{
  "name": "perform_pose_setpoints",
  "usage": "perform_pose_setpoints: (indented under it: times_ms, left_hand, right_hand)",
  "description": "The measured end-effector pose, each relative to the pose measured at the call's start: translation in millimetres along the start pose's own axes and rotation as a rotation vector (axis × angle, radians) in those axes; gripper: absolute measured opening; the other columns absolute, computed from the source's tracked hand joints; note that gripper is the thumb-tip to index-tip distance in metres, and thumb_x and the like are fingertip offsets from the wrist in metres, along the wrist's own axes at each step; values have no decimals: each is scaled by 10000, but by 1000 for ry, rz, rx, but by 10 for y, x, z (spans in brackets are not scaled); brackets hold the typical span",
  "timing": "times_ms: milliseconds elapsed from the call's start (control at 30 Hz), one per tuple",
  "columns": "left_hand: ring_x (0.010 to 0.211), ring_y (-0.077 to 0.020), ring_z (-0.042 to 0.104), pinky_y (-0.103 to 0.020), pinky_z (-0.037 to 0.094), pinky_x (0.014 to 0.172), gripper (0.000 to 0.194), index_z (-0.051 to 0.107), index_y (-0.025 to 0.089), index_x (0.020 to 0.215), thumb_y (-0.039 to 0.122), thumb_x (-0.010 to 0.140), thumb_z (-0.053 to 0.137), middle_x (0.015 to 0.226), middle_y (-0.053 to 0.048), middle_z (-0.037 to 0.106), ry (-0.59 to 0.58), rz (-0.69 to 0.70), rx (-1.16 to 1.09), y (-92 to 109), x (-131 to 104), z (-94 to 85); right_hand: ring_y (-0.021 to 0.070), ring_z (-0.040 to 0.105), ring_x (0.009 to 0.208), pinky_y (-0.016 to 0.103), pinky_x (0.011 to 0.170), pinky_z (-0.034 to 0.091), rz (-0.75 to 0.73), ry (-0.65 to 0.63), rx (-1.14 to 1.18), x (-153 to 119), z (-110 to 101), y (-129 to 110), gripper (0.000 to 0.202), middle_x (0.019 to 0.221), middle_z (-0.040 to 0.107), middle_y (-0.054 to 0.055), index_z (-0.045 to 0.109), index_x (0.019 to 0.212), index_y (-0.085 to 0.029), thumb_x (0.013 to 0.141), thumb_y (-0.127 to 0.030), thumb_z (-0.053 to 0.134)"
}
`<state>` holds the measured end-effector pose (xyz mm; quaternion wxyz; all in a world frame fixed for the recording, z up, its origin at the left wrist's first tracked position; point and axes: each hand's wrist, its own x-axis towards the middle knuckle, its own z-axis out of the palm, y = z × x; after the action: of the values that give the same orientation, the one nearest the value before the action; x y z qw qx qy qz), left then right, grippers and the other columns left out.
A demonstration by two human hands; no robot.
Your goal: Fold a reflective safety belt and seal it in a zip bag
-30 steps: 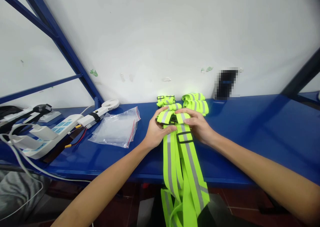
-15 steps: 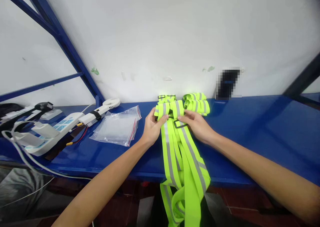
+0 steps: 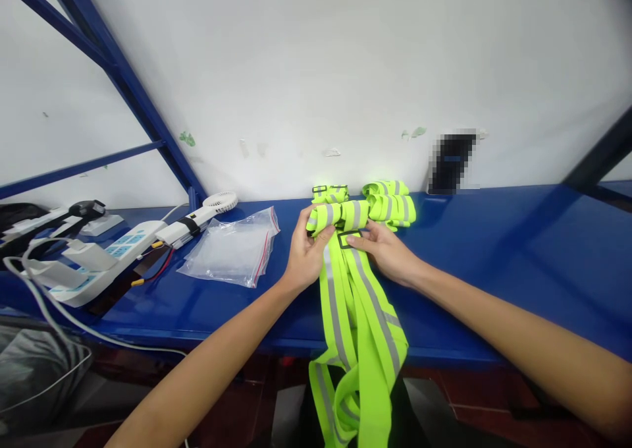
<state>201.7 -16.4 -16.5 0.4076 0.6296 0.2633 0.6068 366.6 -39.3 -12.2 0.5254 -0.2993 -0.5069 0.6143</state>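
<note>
- Blue bench (image 3: 494,250) against a white wall.
- Left hand (image 3: 303,257) fingers pinch the rolled end of the reflective strap (image 3: 363,303), keeping it tight.
- Right hand (image 3: 388,253) fingers grip its black buckle (image 3: 348,238); the tail hangs over the front edge.

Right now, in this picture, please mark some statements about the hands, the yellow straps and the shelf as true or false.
1. Both hands, the left hand and the right hand, grip the reflective strap. True.
2. The strap lies fully on the blue shelf. False: its lower part hangs over the front edge.
3. Clear zip bags lie to the left of the left hand. True.
4. The left hand touches the zip bags. False: it is apart from them, on the rolled end of the strap.
5. More folded straps sit by the wall behind the hands. True.
6. The white fan stands on the right end of the shelf. False: it lies on the left side.
</note>
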Motion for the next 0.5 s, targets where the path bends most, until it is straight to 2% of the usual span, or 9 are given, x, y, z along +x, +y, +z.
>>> perform_pose_setpoints:
  times_ms: [133,200,267,333,400,500]
  left_hand:
    - [1120,-221,573,-340,452,981,367,573,239,1155,312,816,696,1170,-48,609,-33,-53,-55,3,11,11]
    - [1116,-232,570,-352,446,985,338,603,230,1115,316,804,705,1151,-54,613,-34,-63,-58,0,25,1]
    - [1125,-240,559,-364,429,1004,293,637,227,1075,312,803,702,1148,-62,609,-33,-36,-19,-7,41,-32]
    - [1153,-246,538,-373,402,1032,236,669,230,1035,292,808,690,1160,-67,595,-38,31,47,-9,50,-74]
    - [1181,-252,518,-384,376,1056,175,694,233,987,256,815,668,1174,-72,578,-65,100,116,1,45,-103]
    - [1222,-260,501,-397,358,1077,201,698,235,1010,219,816,644,1218,-81,568,-131,108,151,44,22,-92]
  right_hand:
    - [216,709,754,389,754,568,54,63,-15,-23,2,-25,488,874,745,16,574,1181,-249,735,-288,767]
    - [214,703,784,382,764,564,41,76,-30,-47,15,-68,581,880,739,3,547,1247,-289,714,-266,779]
    - [218,691,878,379,815,554,19,49,-18,-71,36,-124,644,969,731,4,540,1274,-320,685,-255,790]
    - [238,670,965,395,847,545,28,21,20,-83,56,-173,548,1077,709,31,586,1233,-295,713,-333,756]
    - [252,659,990,405,844,543,56,47,47,-79,64,-199,423,1091,701,54,643,1148,-248,759,-402,704]
    - [240,661,986,392,868,533,44,111,17,-56,50,-191,414,1032,716,46,658,1141,-247,747,-345,741]
